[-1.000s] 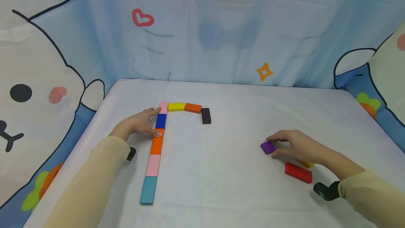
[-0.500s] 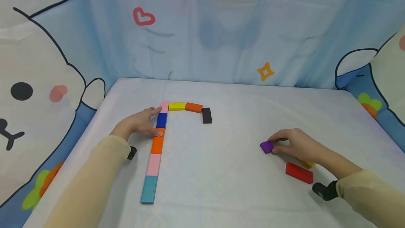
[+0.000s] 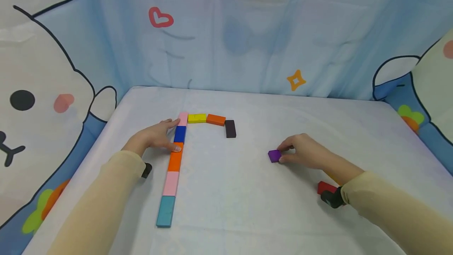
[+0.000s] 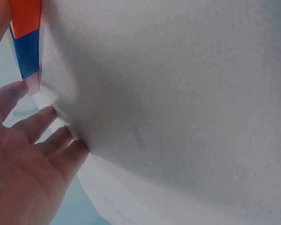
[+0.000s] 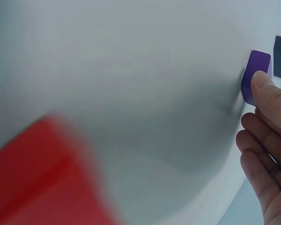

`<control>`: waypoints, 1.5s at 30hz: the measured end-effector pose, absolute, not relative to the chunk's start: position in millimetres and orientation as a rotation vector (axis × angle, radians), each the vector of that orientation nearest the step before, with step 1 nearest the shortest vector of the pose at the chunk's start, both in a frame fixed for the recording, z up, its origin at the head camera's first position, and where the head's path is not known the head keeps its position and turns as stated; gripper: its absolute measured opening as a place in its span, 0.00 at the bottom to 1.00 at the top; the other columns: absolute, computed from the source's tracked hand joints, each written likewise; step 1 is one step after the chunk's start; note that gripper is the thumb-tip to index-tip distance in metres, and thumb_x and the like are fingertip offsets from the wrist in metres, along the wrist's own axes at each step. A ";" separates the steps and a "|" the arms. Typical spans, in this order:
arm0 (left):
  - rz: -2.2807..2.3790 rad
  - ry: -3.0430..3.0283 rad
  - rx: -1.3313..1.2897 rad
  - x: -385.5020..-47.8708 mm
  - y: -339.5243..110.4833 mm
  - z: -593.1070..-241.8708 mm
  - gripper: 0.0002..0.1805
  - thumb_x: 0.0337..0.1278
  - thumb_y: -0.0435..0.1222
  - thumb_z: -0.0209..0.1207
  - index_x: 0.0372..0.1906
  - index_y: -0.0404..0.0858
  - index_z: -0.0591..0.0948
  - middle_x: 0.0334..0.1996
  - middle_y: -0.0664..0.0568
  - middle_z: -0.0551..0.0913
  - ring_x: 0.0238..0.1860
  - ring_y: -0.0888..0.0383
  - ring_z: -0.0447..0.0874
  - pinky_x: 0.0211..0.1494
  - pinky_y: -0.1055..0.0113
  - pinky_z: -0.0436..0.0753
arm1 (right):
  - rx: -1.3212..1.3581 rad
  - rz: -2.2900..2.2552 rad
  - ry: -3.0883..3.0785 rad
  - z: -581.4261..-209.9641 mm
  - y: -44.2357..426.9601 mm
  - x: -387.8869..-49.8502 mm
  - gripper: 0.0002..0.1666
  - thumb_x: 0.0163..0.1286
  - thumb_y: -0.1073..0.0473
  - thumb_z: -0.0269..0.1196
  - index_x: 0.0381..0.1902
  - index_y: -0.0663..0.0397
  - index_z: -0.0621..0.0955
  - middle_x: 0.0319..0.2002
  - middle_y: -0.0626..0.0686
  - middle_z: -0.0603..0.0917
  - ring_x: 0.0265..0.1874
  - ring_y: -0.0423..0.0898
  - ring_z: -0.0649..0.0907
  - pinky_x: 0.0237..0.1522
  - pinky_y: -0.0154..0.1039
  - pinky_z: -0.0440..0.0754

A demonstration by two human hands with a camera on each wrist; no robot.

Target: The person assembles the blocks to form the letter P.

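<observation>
My right hand [image 3: 308,150] pinches a purple block [image 3: 274,156] between thumb and fingertips, over the middle right of the table. Its other fingers curl loosely below in the right wrist view. On the left, my left hand [image 3: 152,137] rests against a line of blocks. Its index fingertip touches the far pink block [image 3: 182,119] and its thumb the long orange block [image 3: 175,158]. Between these lies a blue block [image 3: 180,133]; a nearer pink block [image 3: 171,183] and a teal block [image 3: 165,211] continue the line towards me.
From the line's far end, a yellow block [image 3: 196,118] and a small orange block [image 3: 216,119] run right to a dark block [image 3: 230,128]. A red block [image 3: 325,187] lies partly hidden under my right wrist, beside a mostly covered yellow-orange one. A curtain hangs behind the white table.
My right hand has moved left and slightly away from me with the purple block, leaving the red block behind. The left hand and the line of blocks stay put.
</observation>
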State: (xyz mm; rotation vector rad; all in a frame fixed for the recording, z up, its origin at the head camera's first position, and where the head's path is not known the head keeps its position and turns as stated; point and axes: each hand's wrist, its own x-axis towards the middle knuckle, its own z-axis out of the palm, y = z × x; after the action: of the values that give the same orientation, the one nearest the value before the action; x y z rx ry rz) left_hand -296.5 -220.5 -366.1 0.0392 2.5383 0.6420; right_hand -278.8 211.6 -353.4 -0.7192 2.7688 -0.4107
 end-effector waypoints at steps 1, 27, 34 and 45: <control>0.641 2.538 0.038 -296.5 -220.9 -366.3 0.56 0.58 0.47 0.70 0.84 0.52 0.46 0.84 0.41 0.40 0.83 0.36 0.39 0.79 0.30 0.53 | -0.729 -0.414 2.770 -354.2 206.9 -281.0 0.19 0.63 0.57 0.74 0.49 0.61 0.88 0.47 0.57 0.91 0.51 0.58 0.86 0.56 0.55 0.85; 0.625 2.540 0.053 -299.2 -221.2 -360.8 0.57 0.58 0.48 0.70 0.84 0.52 0.47 0.84 0.42 0.40 0.84 0.37 0.38 0.80 0.31 0.50 | -0.690 -0.542 2.747 -363.6 102.3 -305.1 0.20 0.65 0.59 0.73 0.53 0.62 0.87 0.48 0.57 0.90 0.50 0.52 0.86 0.58 0.48 0.85; 0.640 2.538 0.067 -299.1 -222.8 -363.7 0.56 0.59 0.48 0.70 0.84 0.52 0.46 0.84 0.42 0.40 0.84 0.37 0.38 0.80 0.31 0.49 | -0.680 -0.573 2.744 -365.7 82.0 -302.9 0.21 0.66 0.58 0.73 0.54 0.62 0.87 0.49 0.57 0.91 0.50 0.52 0.86 0.60 0.48 0.85; 0.632 2.536 0.067 -299.0 -224.0 -364.7 0.57 0.58 0.48 0.70 0.84 0.51 0.46 0.84 0.42 0.40 0.83 0.37 0.38 0.79 0.31 0.50 | -0.685 -0.595 2.768 -368.8 51.5 -298.8 0.23 0.65 0.57 0.73 0.55 0.62 0.86 0.49 0.57 0.91 0.51 0.50 0.88 0.59 0.45 0.85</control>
State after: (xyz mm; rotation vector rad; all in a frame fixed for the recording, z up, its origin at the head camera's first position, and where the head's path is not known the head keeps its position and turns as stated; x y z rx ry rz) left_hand -299.0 -224.0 -364.7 0.0670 2.5358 0.6323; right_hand -298.8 51.5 -368.8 -0.6852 2.7681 -0.5948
